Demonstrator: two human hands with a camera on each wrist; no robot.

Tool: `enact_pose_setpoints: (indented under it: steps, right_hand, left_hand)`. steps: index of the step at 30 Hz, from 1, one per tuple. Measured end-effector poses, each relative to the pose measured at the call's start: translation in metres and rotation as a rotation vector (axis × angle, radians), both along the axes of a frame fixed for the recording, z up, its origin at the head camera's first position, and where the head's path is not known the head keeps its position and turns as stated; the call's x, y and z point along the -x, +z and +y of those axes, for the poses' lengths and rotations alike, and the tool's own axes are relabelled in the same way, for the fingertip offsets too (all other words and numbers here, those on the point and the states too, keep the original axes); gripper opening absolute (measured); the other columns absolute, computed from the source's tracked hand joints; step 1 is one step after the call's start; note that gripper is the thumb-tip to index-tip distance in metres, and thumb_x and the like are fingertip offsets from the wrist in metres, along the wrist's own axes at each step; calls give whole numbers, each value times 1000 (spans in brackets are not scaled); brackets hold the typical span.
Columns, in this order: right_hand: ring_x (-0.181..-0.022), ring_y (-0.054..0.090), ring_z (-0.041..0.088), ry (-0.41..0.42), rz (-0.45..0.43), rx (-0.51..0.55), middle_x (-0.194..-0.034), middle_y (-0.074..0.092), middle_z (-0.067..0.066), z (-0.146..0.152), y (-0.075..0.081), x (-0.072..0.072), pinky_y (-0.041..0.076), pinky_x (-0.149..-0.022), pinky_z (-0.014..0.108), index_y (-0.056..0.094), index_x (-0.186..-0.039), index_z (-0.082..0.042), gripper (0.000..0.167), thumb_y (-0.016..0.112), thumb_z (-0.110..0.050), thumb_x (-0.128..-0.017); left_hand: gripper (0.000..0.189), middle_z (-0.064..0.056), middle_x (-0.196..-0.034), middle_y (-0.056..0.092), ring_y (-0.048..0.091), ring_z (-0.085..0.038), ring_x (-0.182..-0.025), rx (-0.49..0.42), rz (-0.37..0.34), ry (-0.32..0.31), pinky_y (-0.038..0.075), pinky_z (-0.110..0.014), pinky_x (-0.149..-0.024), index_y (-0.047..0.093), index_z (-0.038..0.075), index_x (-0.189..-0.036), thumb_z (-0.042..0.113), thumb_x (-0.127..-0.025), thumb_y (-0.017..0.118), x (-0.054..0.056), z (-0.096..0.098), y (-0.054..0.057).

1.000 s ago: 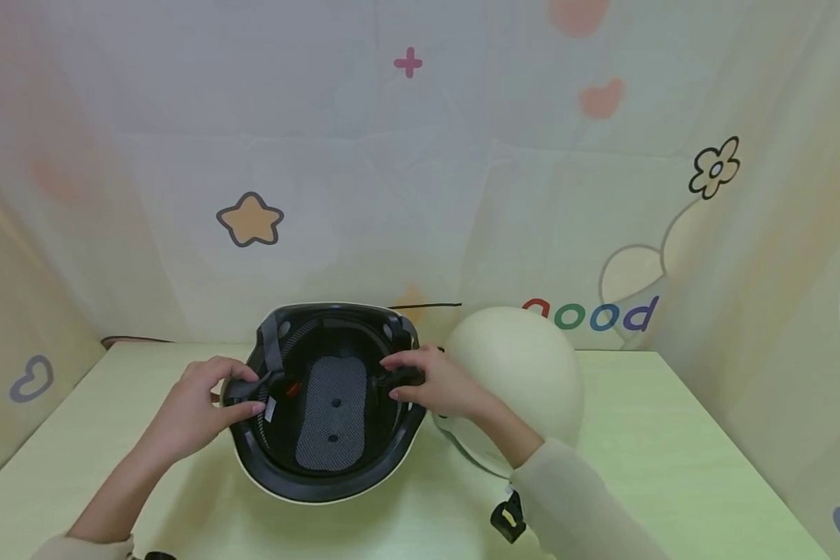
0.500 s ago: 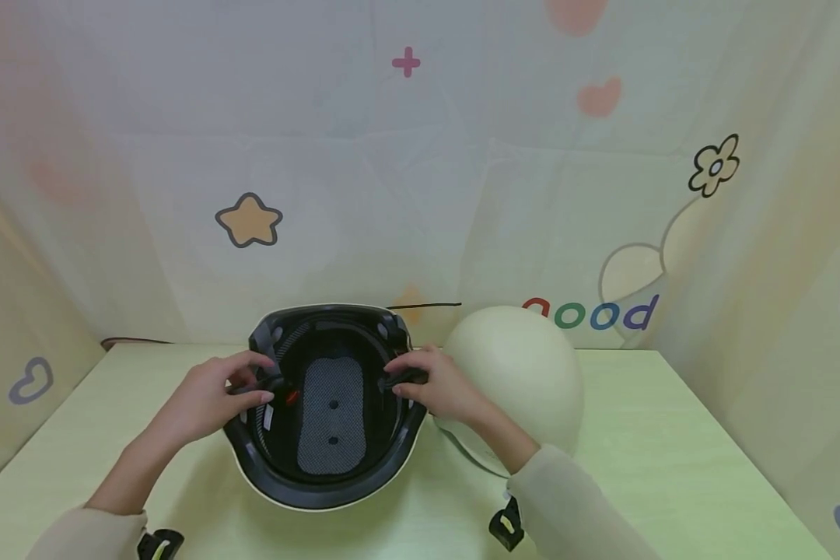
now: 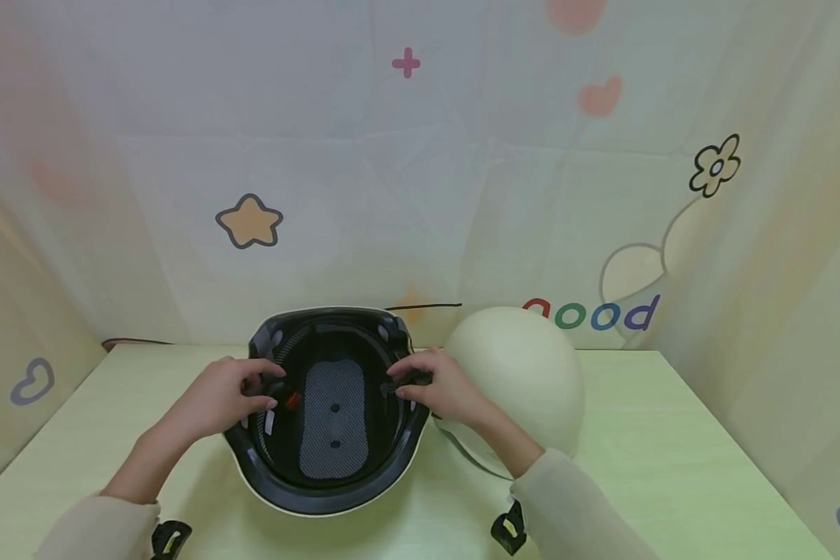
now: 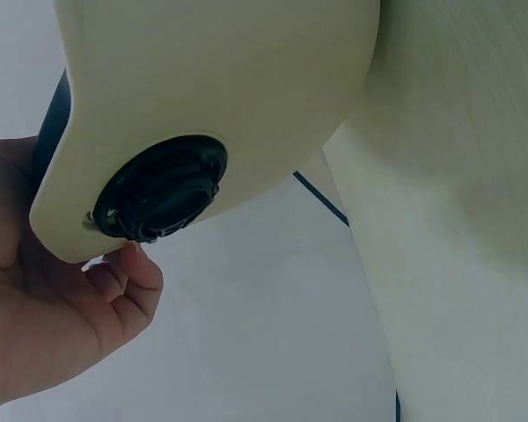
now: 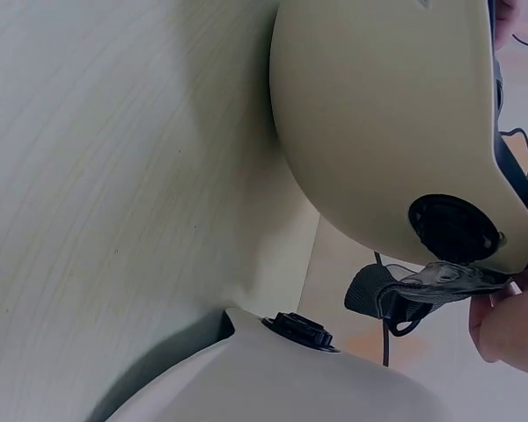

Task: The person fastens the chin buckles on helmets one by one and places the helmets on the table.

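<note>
A cream helmet (image 3: 322, 502) lies upside down on the table, its black padded inside facing up. At its left rim my left hand (image 3: 213, 397) pinches a black chin strap (image 3: 273, 386) between thumb and fingers, near a small red piece (image 3: 292, 400) inside the helmet. Opposite, my right hand (image 3: 444, 383) pinches the other black strap (image 3: 414, 378) over the right rim. In the right wrist view, a loose strap end (image 5: 374, 292) hangs outside the shell below a round black side fitting (image 5: 453, 229). A similar fitting (image 4: 163, 189) shows above my left fingers in the left wrist view.
A second cream helmet (image 3: 525, 365) stands dome up, close to the first one's right side, behind my right forearm. The pale wooden table (image 3: 672, 467) ends at a printed cloth backdrop (image 3: 364, 187). A thin dark cord (image 3: 427, 306) runs behind the helmets.
My left hand has moved right and inward with its strap, from the helmet's left rim towards its middle. The helmet has shifted slightly downward in view. My right hand stays nearly still.
</note>
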State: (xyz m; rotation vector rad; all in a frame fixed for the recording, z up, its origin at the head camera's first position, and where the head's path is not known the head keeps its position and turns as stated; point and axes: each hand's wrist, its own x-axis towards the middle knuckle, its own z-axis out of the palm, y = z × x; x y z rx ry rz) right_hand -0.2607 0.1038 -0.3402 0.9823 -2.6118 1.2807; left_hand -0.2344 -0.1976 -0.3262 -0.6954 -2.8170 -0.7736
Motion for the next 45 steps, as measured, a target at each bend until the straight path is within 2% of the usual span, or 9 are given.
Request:
enact_pose_setpoints:
  steps: [6, 14, 18, 22, 24, 28, 34, 39, 45]
  right_hand:
    - [-93, 49, 21, -16, -11, 34, -89, 65, 7, 1, -1, -1, 39, -83, 33, 68, -96, 0, 19, 68, 0, -78]
    - [-96, 50, 23, -51, -9, 58, -96, 63, 8, 2, -1, -2, 40, -86, 36, 70, -91, -3, 14, 68, 1, -78]
    - [-96, 52, 23, -54, -27, 90, -97, 63, 9, 3, 3, -4, 40, -86, 36, 69, -90, -2, 11, 67, 1, -79]
    - [-91, 53, 21, -48, -70, 120, -95, 62, 9, 4, 8, -5, 42, -81, 32, 66, -88, -1, 7, 66, 1, -81]
    - [-87, 54, 21, -50, -79, 129, -95, 62, 9, 4, 9, -5, 44, -77, 30, 65, -87, -1, 6, 65, 0, -81]
    - [-84, 53, 22, -40, -64, 153, -93, 61, 10, 5, 9, -4, 44, -72, 30, 63, -85, 0, 5, 65, 1, -81]
    - [-99, 55, 29, 34, -55, 191, -101, 61, 17, 6, 12, -5, 44, -84, 37, 58, -84, 4, 4, 62, 3, -82]
    - [-104, 56, 31, 50, -91, 204, -104, 62, 20, 6, 18, -5, 45, -80, 30, 55, -82, 4, 6, 60, 3, -84]
    - [-101, 58, 31, 68, -91, 245, -104, 61, 23, 4, 22, -3, 46, -74, 23, 53, -81, 5, 7, 59, 6, -84]
  left_hand:
    - [19, 3, -66, 51, 43, -12, -60, -55, -18, -7, 37, -28, -55, 64, 2, -98, 4, -80, 67, -4, 0, 1]
    - [10, 2, -68, 51, 44, -15, -63, -110, -18, 51, 38, -29, -53, 58, 8, -86, 2, -82, 65, -5, 0, -1]
    - [10, 1, -72, 50, 46, -17, -68, -104, 36, 62, 38, -31, -56, 58, 9, -82, 2, -82, 65, -5, -2, 1]
    - [11, -9, -86, 50, 50, -24, -79, -141, 106, 47, 43, -39, -66, 58, 7, -79, 0, -82, 65, -5, -4, 4]
    - [10, -14, -96, 52, 53, -28, -85, -170, 116, 31, 45, -43, -71, 56, 6, -81, -1, -83, 63, -6, -4, 6]
    - [9, -20, -108, 57, 56, -33, -92, -182, 101, 1, 48, -44, -72, 53, 5, -84, -1, -87, 58, -6, -2, 11]
    - [7, -21, -112, 59, 60, -25, -81, -197, 59, -43, 49, -31, -63, 52, 6, -86, 0, -89, 55, -6, -2, 14]
    - [9, -21, -106, 60, 64, -28, -84, -290, -4, -91, 53, -28, -64, 53, 4, -89, -5, -89, 53, -6, -2, 12]
    - [14, -17, -97, 59, 64, -21, -75, -319, -28, -81, 53, -27, -61, 56, -1, -100, -8, -88, 51, -4, -5, 13]
